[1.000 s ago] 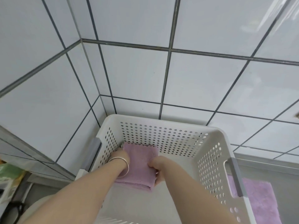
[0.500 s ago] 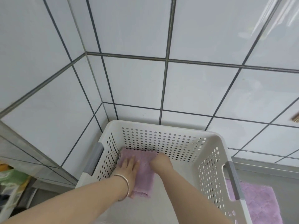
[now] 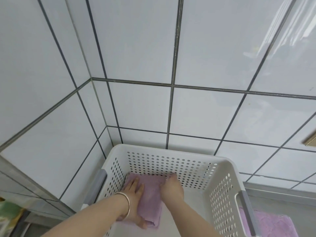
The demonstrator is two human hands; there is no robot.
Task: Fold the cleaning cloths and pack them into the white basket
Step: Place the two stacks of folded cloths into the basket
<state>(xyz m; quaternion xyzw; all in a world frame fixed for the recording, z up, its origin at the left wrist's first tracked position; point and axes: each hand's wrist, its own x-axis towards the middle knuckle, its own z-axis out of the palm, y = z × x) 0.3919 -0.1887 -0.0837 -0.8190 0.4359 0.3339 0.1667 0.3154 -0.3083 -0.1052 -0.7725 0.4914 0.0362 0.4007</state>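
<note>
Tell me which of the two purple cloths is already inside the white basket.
The folded purple cloth under both hands lies on the basket floor, in its far left corner. The other purple cloth lies outside, right of the basket.

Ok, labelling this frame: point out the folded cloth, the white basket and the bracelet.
folded cloth point(image 3: 151, 200): head view, its top face between the hands.
white basket point(image 3: 171, 152): head view, far rim.
bracelet point(image 3: 127, 205): head view, band on left wrist.

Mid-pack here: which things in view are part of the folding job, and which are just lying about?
Job:
white basket
folded purple cloth inside it, far left corner
left hand flat on it
right hand at its right edge
second purple cloth outside, right of the basket

Lying about:
green packaging, lower left
</note>
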